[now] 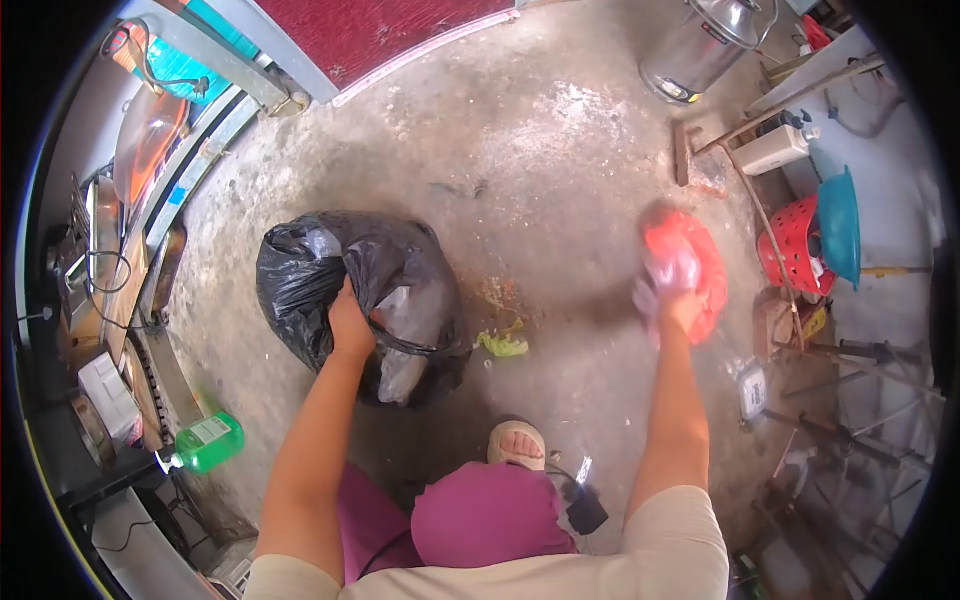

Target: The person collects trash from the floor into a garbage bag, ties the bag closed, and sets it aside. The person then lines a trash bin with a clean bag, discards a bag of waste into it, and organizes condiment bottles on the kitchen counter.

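A black garbage bag (300, 270) stands bulging on the concrete floor at the left, with pale crumpled plastic (405, 320) showing in its mouth. My left hand (350, 318) is closed on the bag's edge, its fingertips hidden in the folds. Out to the right, my right hand (681, 308) grips a red plastic bag (705, 262) with whitish plastic bunched against it; motion blurs this side. Between the two bags, a yellow-green scrap (502, 344) lies on the floor among small debris.
A green pump bottle (209, 442) is at the lower left, near cluttered shelving. At the upper right stands a metal container (700, 55); below it are a red basket (795, 245) and a teal basin (840, 228). A black plug-like object (587, 512) lies near my foot (520, 445).
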`<act>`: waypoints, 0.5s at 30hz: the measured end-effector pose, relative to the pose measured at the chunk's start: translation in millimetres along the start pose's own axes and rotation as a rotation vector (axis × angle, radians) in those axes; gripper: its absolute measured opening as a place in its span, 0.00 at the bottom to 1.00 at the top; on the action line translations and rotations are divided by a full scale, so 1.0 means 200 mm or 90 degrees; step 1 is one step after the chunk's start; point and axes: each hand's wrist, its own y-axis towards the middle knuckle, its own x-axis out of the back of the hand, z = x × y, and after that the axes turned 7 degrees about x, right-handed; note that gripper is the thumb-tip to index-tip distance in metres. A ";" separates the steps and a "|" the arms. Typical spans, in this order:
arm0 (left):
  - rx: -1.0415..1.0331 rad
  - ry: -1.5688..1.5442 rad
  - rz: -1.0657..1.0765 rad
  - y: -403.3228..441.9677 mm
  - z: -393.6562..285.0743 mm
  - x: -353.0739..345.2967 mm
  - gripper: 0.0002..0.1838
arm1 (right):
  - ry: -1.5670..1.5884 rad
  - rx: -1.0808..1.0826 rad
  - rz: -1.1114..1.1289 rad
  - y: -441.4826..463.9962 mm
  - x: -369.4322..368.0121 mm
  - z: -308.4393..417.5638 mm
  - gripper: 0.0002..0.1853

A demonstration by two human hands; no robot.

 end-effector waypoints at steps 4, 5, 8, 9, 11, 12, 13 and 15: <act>-0.005 0.029 0.009 -0.01 0.00 0.01 0.36 | -0.892 0.122 0.087 -0.18 -0.15 -0.25 0.30; -0.004 0.029 0.011 -0.01 -0.01 0.01 0.37 | -0.692 0.101 0.096 -0.31 -0.24 -0.26 0.28; -0.010 0.015 -0.009 0.00 0.01 0.00 0.35 | -0.744 0.499 0.189 -0.54 -0.46 -0.62 0.28; -0.016 0.009 -0.017 0.00 0.03 -0.02 0.34 | -0.580 0.371 0.236 -0.64 -0.53 -0.45 0.26; -0.032 -0.009 -0.041 0.02 0.07 -0.04 0.31 | -0.364 0.321 0.277 -0.71 -0.49 -0.19 0.26; -0.038 -0.016 -0.050 0.02 0.09 -0.05 0.30 | -0.166 0.244 0.272 -0.64 -0.45 -0.26 0.25; -0.038 -0.059 -0.033 0.02 -0.02 0.05 0.27 | 0.034 0.172 0.252 -0.57 -0.41 -0.33 0.25; -0.030 -0.045 -0.058 0.00 -0.05 0.06 0.27 | 0.415 0.091 0.124 -0.29 -0.07 -0.24 0.22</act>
